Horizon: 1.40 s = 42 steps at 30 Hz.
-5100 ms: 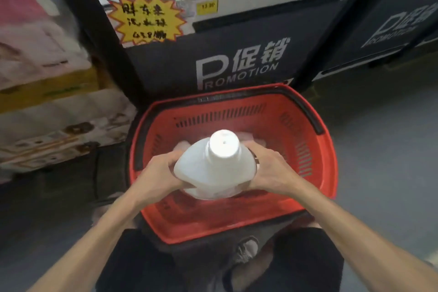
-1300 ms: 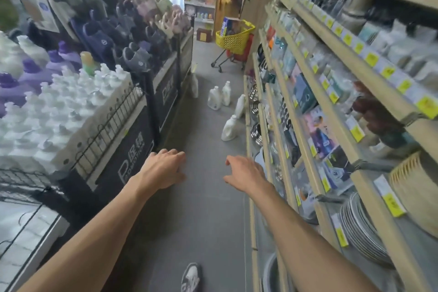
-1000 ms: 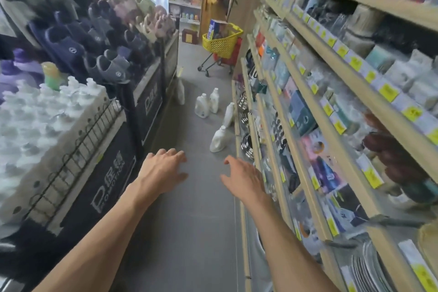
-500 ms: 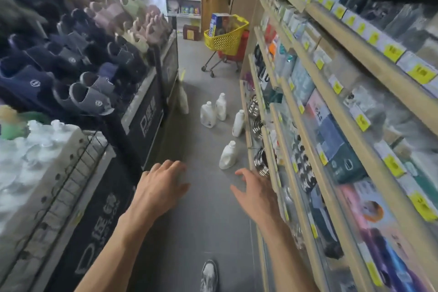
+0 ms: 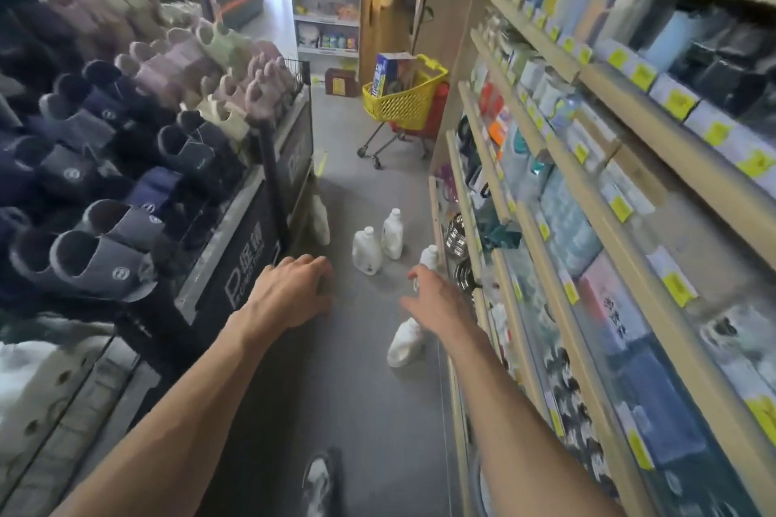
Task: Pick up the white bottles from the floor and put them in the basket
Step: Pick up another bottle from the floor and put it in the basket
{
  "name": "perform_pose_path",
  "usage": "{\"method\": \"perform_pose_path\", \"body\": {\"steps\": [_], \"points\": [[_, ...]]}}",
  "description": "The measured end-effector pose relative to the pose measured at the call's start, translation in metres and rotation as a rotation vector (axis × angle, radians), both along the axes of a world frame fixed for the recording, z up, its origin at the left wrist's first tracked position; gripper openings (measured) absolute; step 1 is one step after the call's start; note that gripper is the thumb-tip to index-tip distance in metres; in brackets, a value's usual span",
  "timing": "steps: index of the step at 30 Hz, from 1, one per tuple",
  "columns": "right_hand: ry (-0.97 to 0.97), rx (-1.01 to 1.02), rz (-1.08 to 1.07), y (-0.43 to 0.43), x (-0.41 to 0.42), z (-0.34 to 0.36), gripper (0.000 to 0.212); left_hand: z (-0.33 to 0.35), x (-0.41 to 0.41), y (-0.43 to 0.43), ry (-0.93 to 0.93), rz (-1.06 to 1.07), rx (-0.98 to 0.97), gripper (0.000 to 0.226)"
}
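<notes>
**Though both hands are empty, bottles wait on the floor**

Where the right shelf meets the floor, the nearest bottle sits tilted, its top hidden behind the right wrist. Judged: stiff moulded plastic, smooth and likely slippery on the flanks, hefty if full, not fragile. Best hold looks to be the neck under the cap, or both palms round the wide body. No handle can be made out.

Farther along the aisle, a squat bottle and a taller bottle stand upright, just beside each other. A fourth bottle stands against the shelf foot, partly behind the right fingertips. A fifth bottle, blurred, leans by the slipper display on the left.

Left hand: palm down, fingers loosely bent, holding nothing. Right hand: fingers spread and relaxed, holding nothing, above the nearest bottle.

Basket not in view. A yellow cart is parked far down the aisle. One shoe shows at the near edge.
</notes>
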State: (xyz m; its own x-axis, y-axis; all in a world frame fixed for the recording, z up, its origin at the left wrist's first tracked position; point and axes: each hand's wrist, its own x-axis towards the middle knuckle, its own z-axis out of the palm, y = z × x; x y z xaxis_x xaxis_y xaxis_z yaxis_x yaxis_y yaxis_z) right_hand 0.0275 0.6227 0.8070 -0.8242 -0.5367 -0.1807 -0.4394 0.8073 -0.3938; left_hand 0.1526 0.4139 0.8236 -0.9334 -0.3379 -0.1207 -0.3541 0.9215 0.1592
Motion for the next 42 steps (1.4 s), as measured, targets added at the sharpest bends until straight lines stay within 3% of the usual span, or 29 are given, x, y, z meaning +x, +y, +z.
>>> {"method": "perform_pose_path", "body": {"steps": [7,12,19,23,33,42], "points": [[0.053,0.108,-0.056,-0.08,-0.121,0.016,0.044,0.01,-0.102,-0.129,-0.014,0.017,-0.047,0.052],[0.01,0.016,-0.183,-0.125,-0.196,0.015,0.039,0.019,-0.169,-0.207,0.008,0.043,-0.001,0.043],[-0.02,0.041,-0.174,-0.191,-0.298,0.003,0.042,0.028,-0.272,-0.273,-0.022,0.002,0.015,0.02],[-0.026,0.046,-0.142,-0.232,-0.367,-0.011,0.044,0.012,-0.344,-0.309,-0.069,0.009,0.01,0.049],[-0.061,0.115,-0.088,-0.314,-0.511,-0.04,0.042,-0.027,-0.491,-0.384,-0.121,0.007,0.011,0.043],[-0.148,0.151,-0.127,-0.382,-0.588,-0.064,0.041,-0.058,-0.586,-0.451,-0.179,-0.063,0.004,0.046]]}}
